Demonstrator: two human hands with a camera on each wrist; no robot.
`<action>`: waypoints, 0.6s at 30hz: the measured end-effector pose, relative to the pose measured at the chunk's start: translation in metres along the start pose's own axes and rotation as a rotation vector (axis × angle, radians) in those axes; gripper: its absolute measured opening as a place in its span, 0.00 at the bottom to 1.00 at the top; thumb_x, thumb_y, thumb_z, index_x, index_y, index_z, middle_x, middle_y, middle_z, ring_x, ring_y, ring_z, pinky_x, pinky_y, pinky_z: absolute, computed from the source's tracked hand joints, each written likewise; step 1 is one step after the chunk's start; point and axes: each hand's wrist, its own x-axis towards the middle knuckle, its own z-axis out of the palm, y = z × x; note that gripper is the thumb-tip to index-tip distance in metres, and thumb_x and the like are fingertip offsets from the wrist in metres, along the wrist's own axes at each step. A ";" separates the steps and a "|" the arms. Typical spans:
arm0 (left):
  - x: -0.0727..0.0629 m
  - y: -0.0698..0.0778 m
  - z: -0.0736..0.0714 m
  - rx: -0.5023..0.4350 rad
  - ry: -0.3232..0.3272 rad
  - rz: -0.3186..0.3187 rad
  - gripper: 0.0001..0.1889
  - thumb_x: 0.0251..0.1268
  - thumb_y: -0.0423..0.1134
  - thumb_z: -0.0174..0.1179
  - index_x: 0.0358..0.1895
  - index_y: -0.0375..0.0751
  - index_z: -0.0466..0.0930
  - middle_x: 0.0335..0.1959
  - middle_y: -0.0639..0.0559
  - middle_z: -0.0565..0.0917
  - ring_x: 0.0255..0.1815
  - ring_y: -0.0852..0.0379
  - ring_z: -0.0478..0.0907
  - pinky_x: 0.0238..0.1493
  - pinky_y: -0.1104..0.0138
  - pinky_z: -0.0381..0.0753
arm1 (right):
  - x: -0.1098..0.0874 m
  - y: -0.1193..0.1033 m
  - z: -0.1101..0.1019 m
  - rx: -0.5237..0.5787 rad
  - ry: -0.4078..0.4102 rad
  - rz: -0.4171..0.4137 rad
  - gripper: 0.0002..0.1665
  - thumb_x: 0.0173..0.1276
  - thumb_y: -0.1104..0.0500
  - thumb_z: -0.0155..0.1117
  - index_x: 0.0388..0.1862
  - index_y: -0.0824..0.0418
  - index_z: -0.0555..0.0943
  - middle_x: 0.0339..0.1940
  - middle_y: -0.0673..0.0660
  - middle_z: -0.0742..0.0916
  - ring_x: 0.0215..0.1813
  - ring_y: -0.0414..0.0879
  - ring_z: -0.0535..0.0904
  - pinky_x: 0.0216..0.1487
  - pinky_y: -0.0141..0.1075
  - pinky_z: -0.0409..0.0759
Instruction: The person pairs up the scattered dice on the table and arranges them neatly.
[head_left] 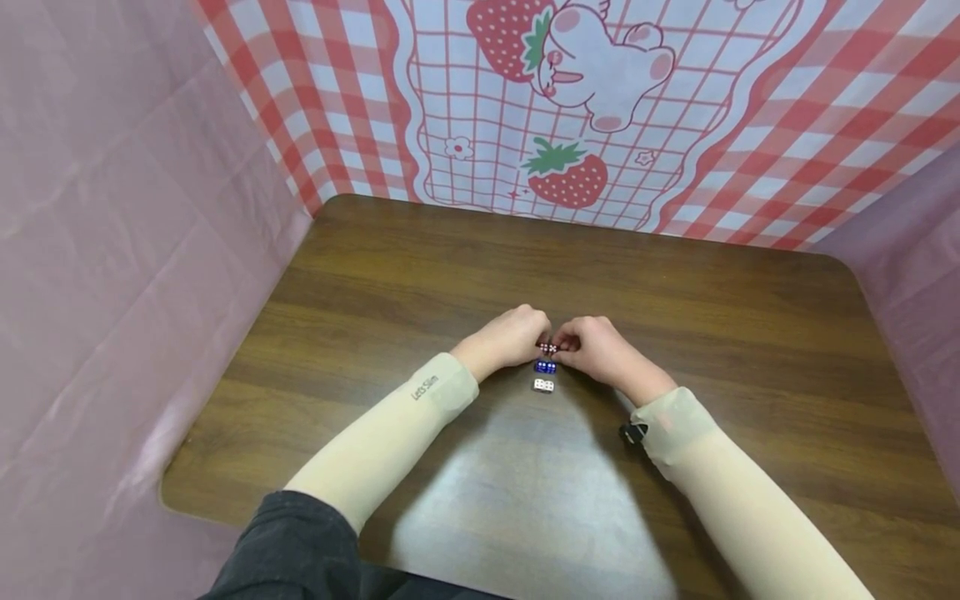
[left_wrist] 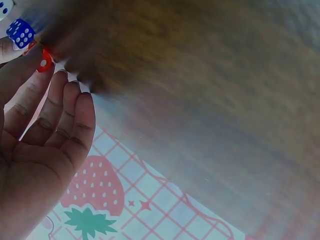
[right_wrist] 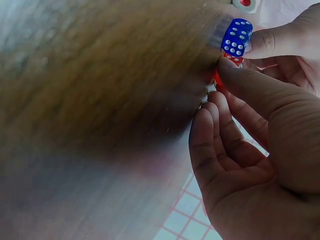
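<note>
Two red dice (head_left: 548, 347) sit side by side between my hands, near the middle of the table. My left hand (head_left: 508, 336) pinches the left one, and its red face (left_wrist: 45, 63) peeks out between thumb and forefinger. From the other side, my right hand (head_left: 602, 350) pinches the right red die (right_wrist: 236, 59), partly covered by the thumb. Just on the near side lies a pair of blue dice (head_left: 545, 367), edge to edge. Nearer still is a pair of white dice (head_left: 543, 386), in line with the blue pair.
The brown wooden table (head_left: 420, 275) has rounded corners. A red-and-white checked cloth with strawberries (head_left: 567, 179) hangs along its far edge. Pink cloth (head_left: 112, 250) hangs at the left side, and more at the right.
</note>
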 end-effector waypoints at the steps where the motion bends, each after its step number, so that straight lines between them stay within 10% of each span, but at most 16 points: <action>1: 0.000 0.000 0.000 -0.001 0.000 0.004 0.07 0.63 0.34 0.69 0.28 0.44 0.83 0.25 0.54 0.80 0.30 0.56 0.78 0.33 0.65 0.77 | 0.000 0.000 0.000 -0.001 -0.001 0.001 0.05 0.57 0.67 0.77 0.32 0.63 0.87 0.25 0.48 0.85 0.30 0.42 0.82 0.37 0.41 0.81; 18: 0.003 -0.004 -0.003 -0.004 -0.028 0.029 0.06 0.62 0.33 0.69 0.28 0.44 0.82 0.26 0.54 0.81 0.30 0.57 0.78 0.34 0.67 0.75 | 0.000 -0.001 -0.002 0.007 -0.026 0.012 0.05 0.59 0.68 0.75 0.32 0.62 0.87 0.26 0.49 0.85 0.31 0.43 0.81 0.38 0.42 0.81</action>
